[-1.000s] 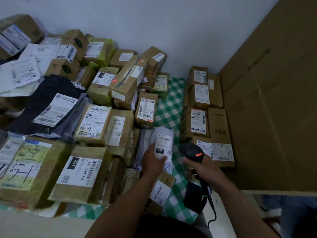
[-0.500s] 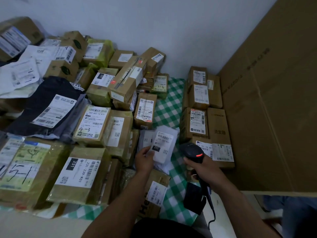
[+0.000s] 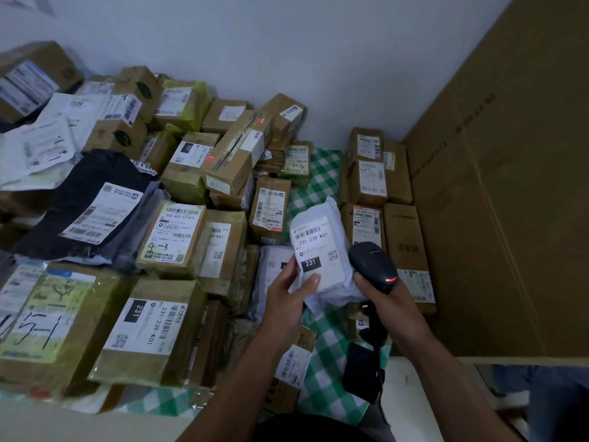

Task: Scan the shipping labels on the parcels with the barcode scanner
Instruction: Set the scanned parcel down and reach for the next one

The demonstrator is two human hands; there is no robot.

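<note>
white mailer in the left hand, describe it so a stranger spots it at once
From the cardboard sheet on the right, go left to the green checked cloth. Over it the left hand holds a white mailer beside the black scanner. Unlike the brown boxes around, it is soft, crumpled and held clear of the pile.

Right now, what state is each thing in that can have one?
White parcel: held up by the left hand, label facing the camera.
Scanner: in the right hand, beside the parcel, red light on.
Left hand: grips the parcel, thumb on its label.
Right hand: grips the scanner.
Boxes: sealed, lying in a pile, untouched.
</note>
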